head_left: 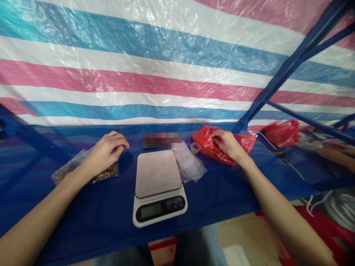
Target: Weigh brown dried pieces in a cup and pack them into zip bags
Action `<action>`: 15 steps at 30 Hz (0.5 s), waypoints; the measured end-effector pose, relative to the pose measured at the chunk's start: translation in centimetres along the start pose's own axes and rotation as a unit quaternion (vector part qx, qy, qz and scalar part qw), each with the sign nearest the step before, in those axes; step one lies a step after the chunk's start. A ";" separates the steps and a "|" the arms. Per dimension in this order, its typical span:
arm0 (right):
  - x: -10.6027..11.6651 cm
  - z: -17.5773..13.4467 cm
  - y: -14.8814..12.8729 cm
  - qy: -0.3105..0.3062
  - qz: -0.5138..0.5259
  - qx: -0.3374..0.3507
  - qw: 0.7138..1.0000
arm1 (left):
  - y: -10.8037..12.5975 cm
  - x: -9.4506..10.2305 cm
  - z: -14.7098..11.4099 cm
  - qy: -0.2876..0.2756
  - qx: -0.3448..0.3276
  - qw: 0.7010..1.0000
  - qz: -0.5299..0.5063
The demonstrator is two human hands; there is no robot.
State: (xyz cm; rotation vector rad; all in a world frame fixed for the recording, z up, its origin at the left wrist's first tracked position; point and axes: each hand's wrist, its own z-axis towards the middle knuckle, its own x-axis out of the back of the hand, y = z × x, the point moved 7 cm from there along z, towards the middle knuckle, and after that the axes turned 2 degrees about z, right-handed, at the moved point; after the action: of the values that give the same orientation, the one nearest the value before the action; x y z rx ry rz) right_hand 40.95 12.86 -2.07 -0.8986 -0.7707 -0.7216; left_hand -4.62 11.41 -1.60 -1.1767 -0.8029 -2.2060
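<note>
My left hand [111, 147] rests over clear zip bags of brown dried pieces [107, 174], its fingers loosely bent and nothing seen in them. Inside the mouth of a crumpled red plastic bag [206, 142] is my right hand [226, 144]; its fingers curl inward, and what they pinch is hidden. A small clear cup [195, 148] stands at the bag's left side. Between my hands lies a white digital kitchen scale [158, 175] with a bare platform and a display that seems to read zero. Flat, clear zip bags [191, 164] lie against its right side.
A pixelated dark item [159, 141] sits behind the scale. The blue table [111, 210] ends close to my legs. Striped sheeting [138, 81] and a slanted blue post [277, 79] stand behind. At right are another person's hands [337, 150], a second red bag [283, 133] and a white cable [296, 171].
</note>
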 end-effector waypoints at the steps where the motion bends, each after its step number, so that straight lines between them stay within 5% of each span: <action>1: 0.3 0.0 -0.2 0.014 -0.001 -0.002 1.000 | 0.0 0.0 0.0 0.000 0.000 1.000 -0.001; 10: 4.1 -0.9 -3.3 0.187 0.057 -0.014 0.981 | -0.3 0.1 0.1 0.025 -0.006 1.000 -0.013; 13: 4.0 -0.5 -6.1 0.190 0.105 0.016 0.976 | -0.3 0.1 0.1 0.025 0.001 1.000 -0.013; 15: 2.8 0.4 -8.8 0.132 0.119 0.077 0.981 | -0.1 0.2 0.2 0.025 0.007 1.000 -0.016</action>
State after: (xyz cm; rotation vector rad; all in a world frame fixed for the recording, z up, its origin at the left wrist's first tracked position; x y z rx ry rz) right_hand 35.22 8.74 3.91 -0.7228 -0.4663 -0.5474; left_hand -4.69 11.56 -1.42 -1.1047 -0.8208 -2.2428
